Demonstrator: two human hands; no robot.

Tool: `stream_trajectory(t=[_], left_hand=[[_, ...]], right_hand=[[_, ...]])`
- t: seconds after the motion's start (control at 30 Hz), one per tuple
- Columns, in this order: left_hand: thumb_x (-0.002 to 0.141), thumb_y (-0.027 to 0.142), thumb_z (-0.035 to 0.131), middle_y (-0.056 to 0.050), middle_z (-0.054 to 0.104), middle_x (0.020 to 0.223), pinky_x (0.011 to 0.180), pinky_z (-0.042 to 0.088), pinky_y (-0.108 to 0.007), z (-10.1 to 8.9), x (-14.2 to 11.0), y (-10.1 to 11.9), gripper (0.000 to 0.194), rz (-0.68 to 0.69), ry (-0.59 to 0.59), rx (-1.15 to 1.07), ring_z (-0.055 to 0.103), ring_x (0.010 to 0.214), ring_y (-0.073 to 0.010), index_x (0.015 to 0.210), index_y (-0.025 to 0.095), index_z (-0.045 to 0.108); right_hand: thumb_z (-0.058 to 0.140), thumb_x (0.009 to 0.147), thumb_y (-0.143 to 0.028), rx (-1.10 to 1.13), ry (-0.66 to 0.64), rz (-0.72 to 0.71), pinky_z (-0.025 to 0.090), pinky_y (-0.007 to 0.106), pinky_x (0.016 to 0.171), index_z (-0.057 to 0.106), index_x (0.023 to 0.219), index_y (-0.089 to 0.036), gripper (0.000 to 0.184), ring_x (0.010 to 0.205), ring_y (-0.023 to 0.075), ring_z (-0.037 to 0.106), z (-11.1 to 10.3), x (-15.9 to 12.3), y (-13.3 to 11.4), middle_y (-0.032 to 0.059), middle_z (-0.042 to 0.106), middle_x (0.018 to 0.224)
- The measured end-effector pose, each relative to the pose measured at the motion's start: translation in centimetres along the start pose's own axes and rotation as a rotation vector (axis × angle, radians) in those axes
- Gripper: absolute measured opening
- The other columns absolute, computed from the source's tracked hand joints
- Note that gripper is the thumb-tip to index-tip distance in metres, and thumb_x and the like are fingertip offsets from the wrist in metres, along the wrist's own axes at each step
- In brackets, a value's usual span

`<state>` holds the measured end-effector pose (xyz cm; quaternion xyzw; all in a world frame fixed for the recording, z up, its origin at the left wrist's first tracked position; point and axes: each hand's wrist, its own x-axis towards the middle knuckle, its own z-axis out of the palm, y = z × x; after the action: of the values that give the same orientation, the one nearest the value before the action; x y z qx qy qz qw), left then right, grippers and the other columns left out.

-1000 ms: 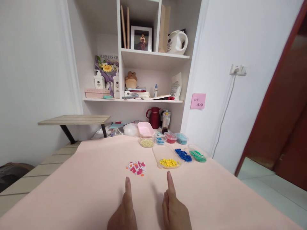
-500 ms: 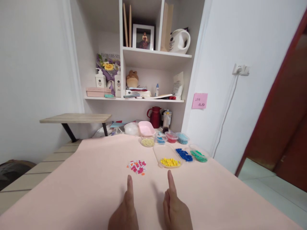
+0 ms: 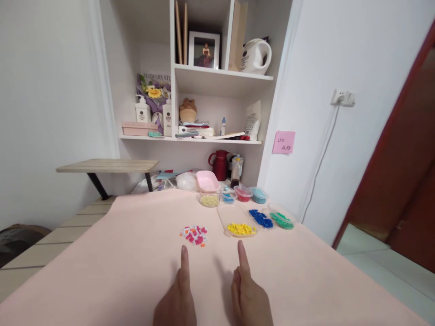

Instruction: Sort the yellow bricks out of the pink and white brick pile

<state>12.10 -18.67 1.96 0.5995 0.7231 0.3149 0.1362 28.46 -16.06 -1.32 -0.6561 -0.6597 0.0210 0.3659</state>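
Both hands hover over the front of the pink table cover, a gap between them. My left hand (image 3: 177, 290) points one digit forward, and nothing is held in it; its other fingers are mostly out of sight. Just ahead lies a loose heap of small white, magenta and orange pieces (image 3: 194, 235). My right hand (image 3: 249, 292) also stretches one digit forward, the rest folded below, with no object seen in it. Nearest to that fingertip is a clear tray (image 3: 222, 217) with small yellow pieces (image 3: 241, 229) at its near end. Neither hand touches the pieces.
Clear tubs of blue pieces (image 3: 261, 218) and green pieces (image 3: 281, 220) stand at the right. Behind are a tub of pale-yellow pieces (image 3: 209, 200), red tub (image 3: 243, 194), light-blue tub (image 3: 258, 195) and pink basin (image 3: 207, 181). A red jug (image 3: 221, 165) stands below the shelves.
The view has shifted very slightly. Both hands keep their pose and place, and the pieces and tubs lie as before.
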Motion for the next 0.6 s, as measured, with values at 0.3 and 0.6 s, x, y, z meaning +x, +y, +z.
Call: stream_trajectory(t=[0.3,0.6], left_hand=[[0.095,0.01,0.022,-0.005,0.072,0.087,0.087,0.046,-0.024,-0.4,0.1,0.1,0.061,-0.005,-0.065,0.057,0.07,0.088,-0.0146,0.154,0.011,0.008],[0.095,0.008,0.019,-0.007,0.071,0.087,0.086,0.045,-0.026,-1.0,0.1,0.8,0.061,-0.04,-0.124,0.068,0.069,0.079,-0.0152,0.154,0.012,0.006]], right_hand=[[0.027,0.097,-0.017,-0.01,-0.001,0.004,0.044,0.025,0.054,0.013,0.155,-0.014,0.059,0.05,0.0203,0.064,-0.2,0.0,-0.2,0.0001,0.064,0.057],[0.026,0.097,-0.018,0.006,0.003,-0.019,0.046,0.027,0.054,0.011,0.155,-0.014,0.06,0.05,0.0217,0.065,-0.1,-0.1,-0.1,0.0013,0.064,0.057]])
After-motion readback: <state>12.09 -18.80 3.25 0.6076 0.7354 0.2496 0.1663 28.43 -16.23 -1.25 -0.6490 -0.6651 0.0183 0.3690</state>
